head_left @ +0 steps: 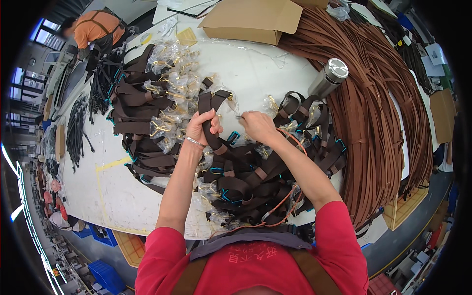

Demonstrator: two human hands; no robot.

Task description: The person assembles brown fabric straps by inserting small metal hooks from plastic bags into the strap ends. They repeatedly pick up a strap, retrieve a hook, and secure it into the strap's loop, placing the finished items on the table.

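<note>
My left hand (200, 129) is closed round a dark brown webbing strap (206, 104), its looped upper end standing above the fingers. A gold-coloured metal clip (229, 97) sits at that end, with a bit of clear wrapping beside it. To the right, my right hand (259, 126) pinches something small; a thin grey metal tip (239, 117) pokes out toward the strap, its kind hidden by the fingers. Under and between my hands lies a heap of similar straps (250, 179) with turquoise-edged buckles. An orange cord (282, 200) runs down past my right forearm.
Bundled straps with plastic-wrapped clips (147, 103) line the table's left. A steel flask (329, 77) stands at the right, beside long brown strips (366, 123). An open cardboard box (250, 22) lies on the far side of the white table (236, 61). Another person (98, 29) bends over at far left.
</note>
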